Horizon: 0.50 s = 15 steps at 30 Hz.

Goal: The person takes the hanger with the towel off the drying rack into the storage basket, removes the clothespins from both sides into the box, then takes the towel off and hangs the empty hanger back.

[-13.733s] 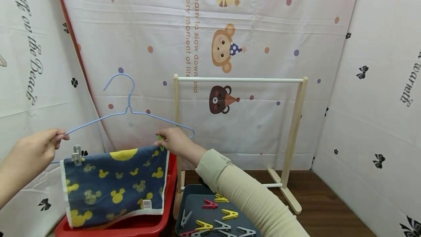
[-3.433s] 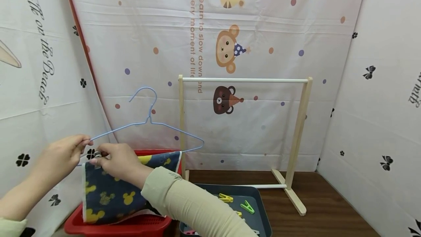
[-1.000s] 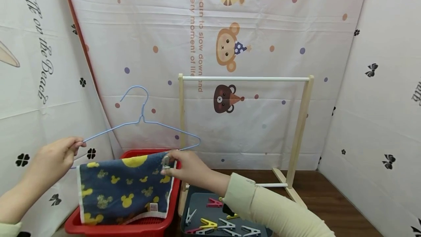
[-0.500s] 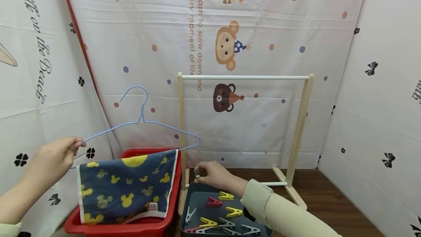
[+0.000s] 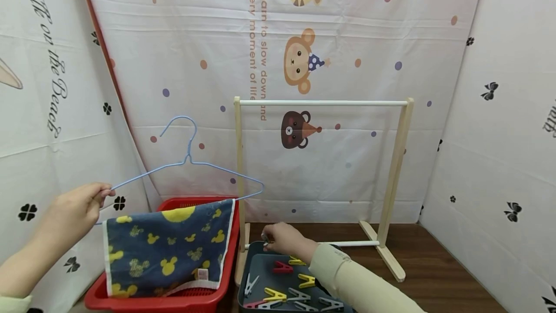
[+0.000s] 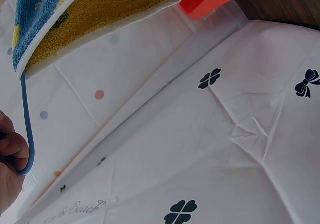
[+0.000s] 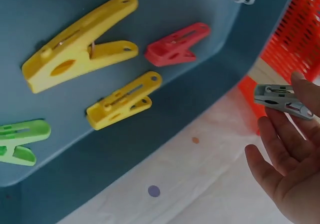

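My left hand (image 5: 71, 211) grips the left end of a blue wire clothes hanger (image 5: 188, 161). Over the hanger's bottom bar hangs a navy towel (image 5: 149, 252) with yellow mouse-head prints and a white border, its yellow underside showing in the left wrist view. No clothespin shows on the towel. Close over the back left of a dark tray (image 5: 260, 250), my right hand (image 5: 288, 241) pinches a grey clothespin (image 7: 282, 100) between thumb and fingers. In the tray lie several clothespins: a red clothespin (image 7: 177, 45), yellow clothespins (image 7: 125, 100), grey ones and a green clothespin (image 7: 22, 134).
A red basket (image 5: 152, 303) stands left of the tray, under and behind the towel. Behind the tray stands a wooden rack with a white top rail (image 5: 321, 103) and spread feet (image 5: 384, 257) on the brown table (image 5: 425, 264). Printed cloth walls surround the table.
The right hand first worked at the towel's left clothespin, then took the grey one past the right corner down to the tray. The towel's earlier clothespins are off; the hanger barely moved lately.
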Each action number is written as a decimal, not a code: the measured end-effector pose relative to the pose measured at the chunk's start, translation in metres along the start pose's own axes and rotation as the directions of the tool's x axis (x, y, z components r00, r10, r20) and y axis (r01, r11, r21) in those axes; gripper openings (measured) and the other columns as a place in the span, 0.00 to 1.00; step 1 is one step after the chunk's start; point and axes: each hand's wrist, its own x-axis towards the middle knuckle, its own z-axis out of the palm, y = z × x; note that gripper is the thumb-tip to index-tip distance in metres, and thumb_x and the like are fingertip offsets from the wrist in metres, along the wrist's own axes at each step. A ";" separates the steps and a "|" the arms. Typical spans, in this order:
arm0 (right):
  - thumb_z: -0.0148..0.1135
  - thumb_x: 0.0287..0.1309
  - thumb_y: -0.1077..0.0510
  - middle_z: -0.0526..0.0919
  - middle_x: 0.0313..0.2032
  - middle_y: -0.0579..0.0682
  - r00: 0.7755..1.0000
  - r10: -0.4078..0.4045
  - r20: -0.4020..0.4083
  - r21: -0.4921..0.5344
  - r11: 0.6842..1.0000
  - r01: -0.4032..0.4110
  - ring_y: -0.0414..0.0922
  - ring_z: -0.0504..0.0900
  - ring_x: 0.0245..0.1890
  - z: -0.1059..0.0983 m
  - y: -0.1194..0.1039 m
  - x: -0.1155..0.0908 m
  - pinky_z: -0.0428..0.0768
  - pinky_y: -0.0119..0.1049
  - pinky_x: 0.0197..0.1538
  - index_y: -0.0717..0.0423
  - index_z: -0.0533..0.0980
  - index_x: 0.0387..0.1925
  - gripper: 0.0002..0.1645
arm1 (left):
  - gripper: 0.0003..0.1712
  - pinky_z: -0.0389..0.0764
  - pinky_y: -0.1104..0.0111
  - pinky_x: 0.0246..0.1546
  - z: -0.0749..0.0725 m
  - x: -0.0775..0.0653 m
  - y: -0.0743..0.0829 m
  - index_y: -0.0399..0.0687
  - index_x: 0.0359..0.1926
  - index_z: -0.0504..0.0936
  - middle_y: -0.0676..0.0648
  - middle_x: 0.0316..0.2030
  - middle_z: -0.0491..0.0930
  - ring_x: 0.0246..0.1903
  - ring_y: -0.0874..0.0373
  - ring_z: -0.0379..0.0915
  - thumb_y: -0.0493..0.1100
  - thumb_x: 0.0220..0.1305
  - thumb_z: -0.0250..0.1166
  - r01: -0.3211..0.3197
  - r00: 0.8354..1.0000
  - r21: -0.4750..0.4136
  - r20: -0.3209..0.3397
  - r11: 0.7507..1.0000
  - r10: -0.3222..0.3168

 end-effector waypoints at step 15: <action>0.74 0.58 0.52 0.88 0.38 0.35 0.973 -0.147 0.177 -0.638 0.736 0.227 0.34 0.82 0.38 0.043 -0.010 0.021 0.78 0.26 0.40 0.34 0.85 0.43 0.12 | 0.09 0.71 0.65 0.18 -0.002 -0.005 -0.002 0.31 0.34 0.83 0.45 0.22 0.83 0.20 0.72 0.64 0.19 0.54 0.65 0.033 0.999 0.000 0.036 0.999 -0.033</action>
